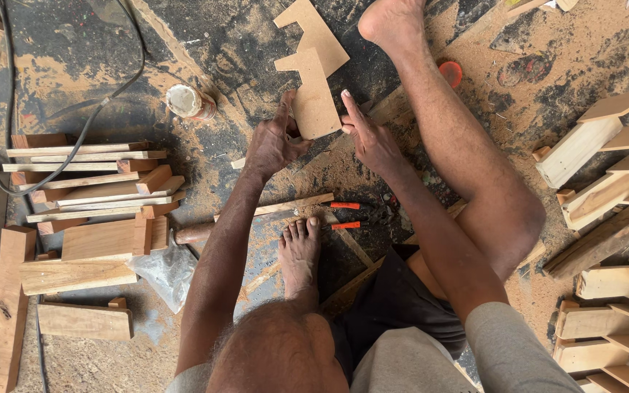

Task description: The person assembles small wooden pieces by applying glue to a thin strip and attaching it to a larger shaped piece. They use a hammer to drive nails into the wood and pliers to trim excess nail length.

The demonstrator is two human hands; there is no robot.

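At the bottom of the frame the person sits on the floor, one knee low in the centre and a bare foot planted just above it, toes pointing up the frame. Just beside that foot, toward the centre, lie a pair of pliers with orange handles and a thin wooden strip; a hammer with a wooden handle lies to the left of the foot, its head near a crumpled clear plastic bag. Above these, in the middle of the frame, both hands meet at a stepped plywood cutout. The left hand has its grip closed on the cutout's lower left edge, thumb raised along the side; the right hand presses flat, fingers extended, against its lower right edge, not wrapped around it. The cutout stands on the sawdust-covered floor, its notched upper part running toward the top centre of the frame. The other leg stretches from the right centre up to the top edge. At the left, stacked wooden slats and blocks lie with a black cable draped across them. A small capped jar lies on its side in the upper left centre. Assembled wooden pieces crowd the right edge.
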